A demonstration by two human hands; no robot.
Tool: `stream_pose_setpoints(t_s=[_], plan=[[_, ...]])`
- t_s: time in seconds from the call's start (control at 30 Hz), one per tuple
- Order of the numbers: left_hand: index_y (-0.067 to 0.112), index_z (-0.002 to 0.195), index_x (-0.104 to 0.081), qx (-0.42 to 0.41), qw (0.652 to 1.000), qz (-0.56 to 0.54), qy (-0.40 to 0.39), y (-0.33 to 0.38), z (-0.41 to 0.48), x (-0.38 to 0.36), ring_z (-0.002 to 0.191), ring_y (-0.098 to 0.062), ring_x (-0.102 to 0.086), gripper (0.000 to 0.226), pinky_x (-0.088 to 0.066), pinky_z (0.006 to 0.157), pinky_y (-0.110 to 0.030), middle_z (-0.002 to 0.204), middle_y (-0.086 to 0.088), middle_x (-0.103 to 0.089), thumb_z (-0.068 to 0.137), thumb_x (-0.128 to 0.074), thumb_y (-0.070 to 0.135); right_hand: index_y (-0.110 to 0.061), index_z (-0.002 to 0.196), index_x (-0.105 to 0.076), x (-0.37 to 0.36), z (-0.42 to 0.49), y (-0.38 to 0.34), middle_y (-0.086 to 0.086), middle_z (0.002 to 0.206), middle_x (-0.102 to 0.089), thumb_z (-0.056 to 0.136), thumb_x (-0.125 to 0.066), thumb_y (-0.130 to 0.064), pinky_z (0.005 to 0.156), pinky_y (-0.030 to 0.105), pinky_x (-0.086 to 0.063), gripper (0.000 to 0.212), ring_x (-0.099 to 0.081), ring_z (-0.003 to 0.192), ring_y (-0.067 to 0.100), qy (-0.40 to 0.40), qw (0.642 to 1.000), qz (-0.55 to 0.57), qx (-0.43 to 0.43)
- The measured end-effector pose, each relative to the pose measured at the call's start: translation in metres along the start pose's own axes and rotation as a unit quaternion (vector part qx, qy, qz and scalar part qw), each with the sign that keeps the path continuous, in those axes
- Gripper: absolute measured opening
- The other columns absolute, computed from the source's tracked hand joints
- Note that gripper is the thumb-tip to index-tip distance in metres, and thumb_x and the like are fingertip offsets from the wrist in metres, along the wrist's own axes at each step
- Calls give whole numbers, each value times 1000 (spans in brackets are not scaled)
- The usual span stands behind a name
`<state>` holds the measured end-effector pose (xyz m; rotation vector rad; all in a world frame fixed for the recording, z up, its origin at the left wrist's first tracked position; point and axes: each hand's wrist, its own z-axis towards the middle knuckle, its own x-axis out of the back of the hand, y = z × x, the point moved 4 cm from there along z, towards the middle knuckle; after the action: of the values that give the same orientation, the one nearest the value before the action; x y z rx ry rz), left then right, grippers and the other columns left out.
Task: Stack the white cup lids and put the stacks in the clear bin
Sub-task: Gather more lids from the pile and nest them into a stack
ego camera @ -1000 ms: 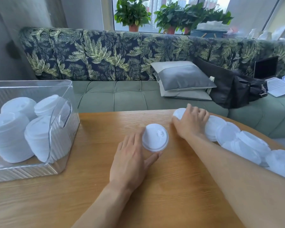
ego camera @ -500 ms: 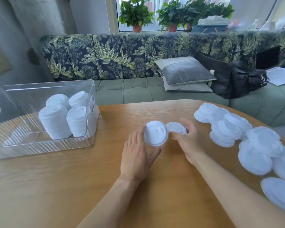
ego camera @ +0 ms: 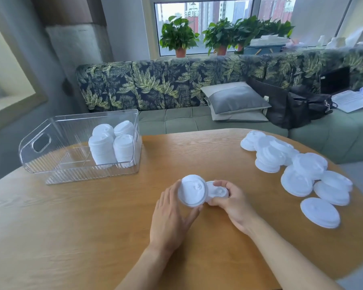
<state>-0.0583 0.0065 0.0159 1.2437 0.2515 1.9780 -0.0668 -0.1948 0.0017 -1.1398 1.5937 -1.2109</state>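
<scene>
White cup lids (ego camera: 192, 190) hovered over the bench (ego camera: 92, 227): our left hand (ego camera: 172, 214) gripped the first lid (ego camera: 192, 190) in curled fingers, our right hand (ego camera: 233, 201) pinched the second lid (ego camera: 217, 191) just to its right, rims touching. We judged the second must travel leftward onto the first; the clear bin (ego camera: 40, 143) stood well left.

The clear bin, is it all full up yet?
Not full. Four stacks of white lids stand together at the right end of the clear bin; the rest of its floor shows bare.
</scene>
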Motion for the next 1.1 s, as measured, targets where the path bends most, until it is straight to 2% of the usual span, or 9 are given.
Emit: stream_pose_setpoints(t_s=[0.1,0.2,0.27,0.47,0.6,0.77,0.93,1.03,1.1], plan=[[14,149,-45,7,1000,6,-5,4,-10,9,127,-15,-55,85,-44,105,-27,140,1,-59,87,-60,69,-12,126,-52,-5,-15,-2,10,115,-63,53,-77,4,93,39,-53,79,-61,100,21,-4,1000,22,-1],[13,148,-46,3,1000,11,-10,8,-19,12,124,-15,-55,84,-44,103,-27,137,0,-60,85,-64,66,-16,135,-42,-7,-24,-1,10,121,-63,55,-86,4,102,43,-53,94,-61,109,22,12,1000,19,7],[14,148,-46,5,1000,7,-15,9,-22,14,124,-13,-53,85,-43,104,-26,137,0,-60,85,-66,65,-17,133,-44,-7,-26,1,11,120,-68,64,-88,12,101,41,-54,87,-64,109,22,23,999,25,12],[15,150,-43,5,1000,6,-18,8,-22,15,126,-11,-51,86,-44,105,-28,139,0,-59,86,-63,68,-16,126,-60,-7,-29,-1,10,110,-79,77,-79,12,91,34,-52,60,-71,103,21,-6,999,48,21],[14,150,-44,12,1000,-3,-19,9,-20,15,128,-7,-47,85,-38,105,-21,141,0,-58,86,-65,65,-16,124,-66,-9,-28,-1,9,109,-79,82,-64,16,90,34,-54,53,-72,97,21,-26,998,57,18],[13,151,-43,-3,1000,0,-27,9,-19,12,131,-13,-52,84,-43,107,-28,145,-1,-57,86,-68,60,-18,125,-66,-15,-27,-4,7,104,-79,86,-56,17,83,27,-54,53,-72,91,17,-61,997,47,12],[14,150,-45,-4,999,-3,-42,8,-18,10,130,-14,-55,84,-42,104,-24,145,1,-57,85,-71,59,-23,134,-57,-16,-26,-2,15,94,-75,85,-54,19,88,35,-55,65,-69,86,28,-77,996,40,14],[18,152,-41,17,997,-39,-57,5,-19,8,128,-9,-53,85,-38,98,-15,147,4,-52,85,-71,59,-17,134,-62,-16,-27,-2,14,101,-78,88,-54,16,92,38,-57,57,-73,89,26,-85,995,40,11],[22,153,-37,33,995,-63,-65,2,-20,7,123,-7,-55,86,-44,92,-17,147,8,-48,84,-68,63,-16,133,-65,-16,-27,-3,16,111,-77,91,-52,13,99,44,-56,53,-74,96,31,-94,995,42,10]])
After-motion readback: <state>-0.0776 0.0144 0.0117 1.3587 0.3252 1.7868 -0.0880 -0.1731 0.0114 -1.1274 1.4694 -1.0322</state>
